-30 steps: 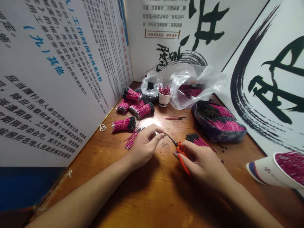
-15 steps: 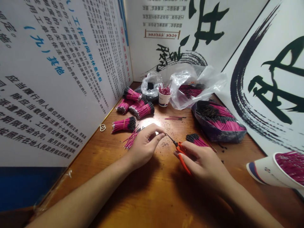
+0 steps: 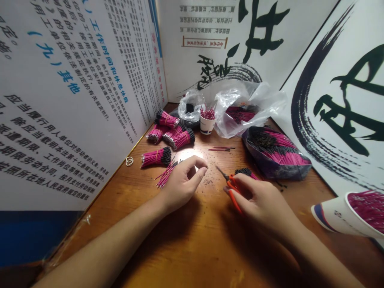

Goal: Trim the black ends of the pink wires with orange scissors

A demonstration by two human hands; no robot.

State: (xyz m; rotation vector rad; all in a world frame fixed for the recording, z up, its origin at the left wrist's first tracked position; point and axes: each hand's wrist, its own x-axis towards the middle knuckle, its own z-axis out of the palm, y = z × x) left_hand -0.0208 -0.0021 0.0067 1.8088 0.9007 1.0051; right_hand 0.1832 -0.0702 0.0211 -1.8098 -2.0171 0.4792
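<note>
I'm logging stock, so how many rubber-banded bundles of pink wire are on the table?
5. Four cluster at the far left: the top bundle, the left bundle, the middle bundle, partly covered, and the front bundle. The fifth bundle lies nearer the left hand. Others may be hidden.

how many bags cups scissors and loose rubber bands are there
clear plastic bags: 2
dark bag of wires: 1
paper cups: 2
orange-handled scissors: 1
loose rubber band: 1
total: 7
</note>
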